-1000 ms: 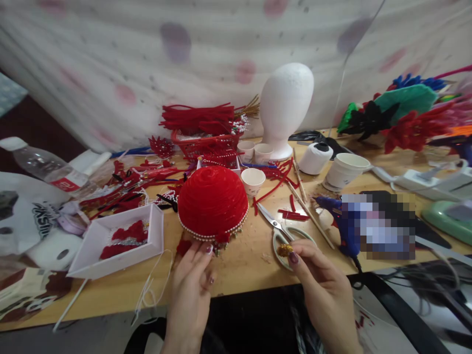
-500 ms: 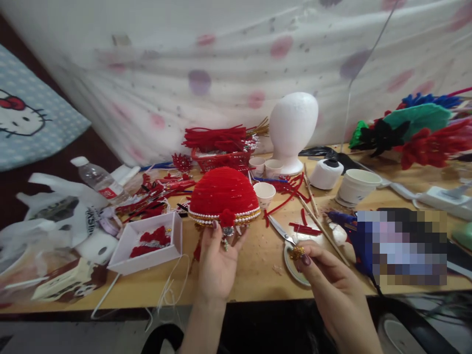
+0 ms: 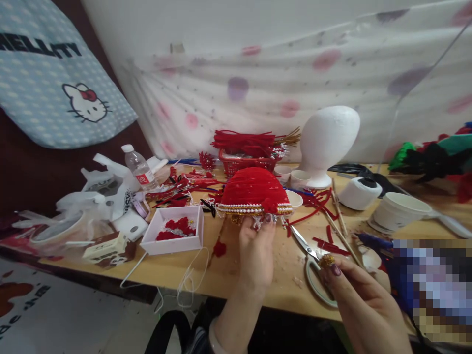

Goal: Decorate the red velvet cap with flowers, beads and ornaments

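Observation:
A red dome-shaped headpiece (image 3: pixel 254 189), trimmed at its rim with white beads, a gold band and a red flower, rests on the raised fingers of my left hand (image 3: pixel 257 255). That hand grips it from below at the beaded edge; part of the fingers is hidden underneath. Between the thumb and fingers of my right hand (image 3: pixel 363 290) is a small gold ornament (image 3: pixel 326 260). Scissors (image 3: pixel 320 280) with pale handles lie on the table just behind and left of my right hand. A white box (image 3: pixel 171 247) with red and silver pieces sits left of my left hand.
A white foam head (image 3: pixel 328 142) stands at the back, beside a red basket (image 3: pixel 247 164) of red stems. Paper cups, a thread cone (image 3: pixel 360 192) and a white pot (image 3: pixel 398 211) are to the right. Plastic bags and a bottle (image 3: pixel 138 169) crowd the left.
The view has swung left, so the table appears further right. The headpiece has turned in my left hand, its red flower now nearer the right side. My right hand keeps the gold ornament.

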Motion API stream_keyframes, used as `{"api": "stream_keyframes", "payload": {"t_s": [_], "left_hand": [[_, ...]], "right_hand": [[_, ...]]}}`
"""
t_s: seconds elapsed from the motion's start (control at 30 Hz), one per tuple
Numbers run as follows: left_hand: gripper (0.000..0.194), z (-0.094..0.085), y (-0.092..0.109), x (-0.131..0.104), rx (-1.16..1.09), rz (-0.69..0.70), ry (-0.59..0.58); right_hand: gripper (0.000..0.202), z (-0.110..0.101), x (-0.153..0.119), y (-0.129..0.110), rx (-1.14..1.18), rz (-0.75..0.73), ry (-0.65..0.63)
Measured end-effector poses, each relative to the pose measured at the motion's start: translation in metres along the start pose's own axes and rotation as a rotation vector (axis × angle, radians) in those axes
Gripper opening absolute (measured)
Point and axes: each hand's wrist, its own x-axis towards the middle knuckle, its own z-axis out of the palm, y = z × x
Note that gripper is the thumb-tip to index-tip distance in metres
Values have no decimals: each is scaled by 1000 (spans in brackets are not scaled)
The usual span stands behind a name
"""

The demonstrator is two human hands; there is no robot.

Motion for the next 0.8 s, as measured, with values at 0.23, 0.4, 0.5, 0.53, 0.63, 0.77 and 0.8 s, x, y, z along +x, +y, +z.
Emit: {"api": "stream_keyframes", "payload": {"t_s": [0.23,0.4,0.5,0.53,0.63,0.77,0.8], "left_hand": [[26,-16,-1,5,44,-38,76],[18,-21,15,7,-13,8,83],[15,-21,22,7,-25,-9,120],[15,-20,24,7,-25,-18,135],[16,-19,26,6,-39,-51,164],[20,-17,28,8,-51,-47,210],[21,-17,29,8,-56,-45,227]], "right_hand": [[35,14,13,-6,-38,-119,-71],[29,34,23,-14,-122,-213,-274],[24,47,25,-17,-135,-224,-361],[23,52,24,-17,-122,-218,-370],[24,62,23,-19,-61,-182,-371],[26,67,26,-20,-24,-124,-371],[27,67,28,-20,-18,-113,-374]]}}
